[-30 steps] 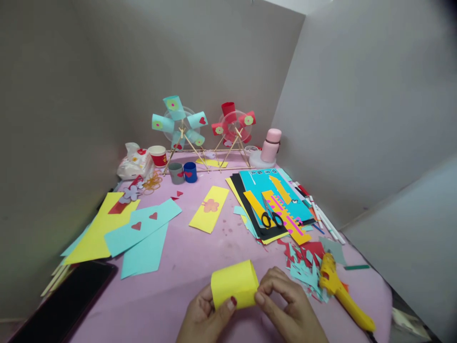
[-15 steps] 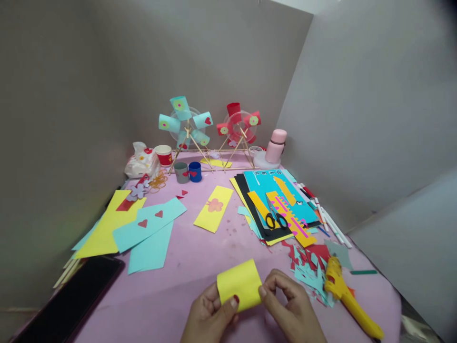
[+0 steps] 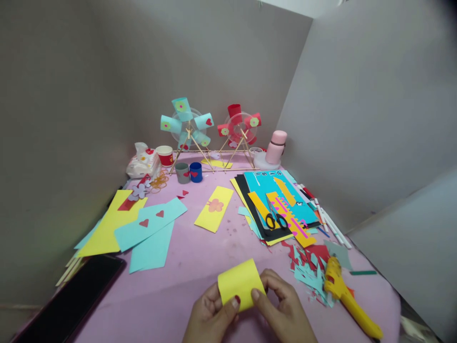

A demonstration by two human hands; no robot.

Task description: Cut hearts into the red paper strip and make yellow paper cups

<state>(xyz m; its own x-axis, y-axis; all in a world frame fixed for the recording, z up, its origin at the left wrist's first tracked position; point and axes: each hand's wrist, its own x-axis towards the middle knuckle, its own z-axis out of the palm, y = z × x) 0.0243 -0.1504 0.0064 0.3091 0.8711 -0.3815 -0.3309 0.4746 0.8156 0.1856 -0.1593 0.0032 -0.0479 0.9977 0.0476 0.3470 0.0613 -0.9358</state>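
A piece of yellow paper [image 3: 240, 282], curled into a short tube, is held above the near part of the table. My left hand [image 3: 213, 312] grips its left side, thumb across the front and fingers behind. On the right side, my right hand [image 3: 282, 305] pinches the paper with the thumb on its front face; the other fingers are partly hidden behind it. Farther off lies a yellow paper strip [image 3: 214, 209] with an orange flower shape on it. A grey paper ring [image 3: 182, 173] and a blue paper ring [image 3: 196, 172], with red hearts, stand beyond that.
A yellow glue gun [image 3: 348, 295] lies at right beside paper scraps [image 3: 309, 269]. Scissors [image 3: 276, 220] rest on stacked coloured paper [image 3: 296, 190]. A dark phone [image 3: 71, 300] and light-blue strips [image 3: 152, 224] lie at left. Two stick-framed paper wheels [image 3: 188, 133] stand behind.
My right thumb has shifted left, from the tube's right edge onto its front face. My left hand keeps its hold, and the tube stays in nearly the same place.
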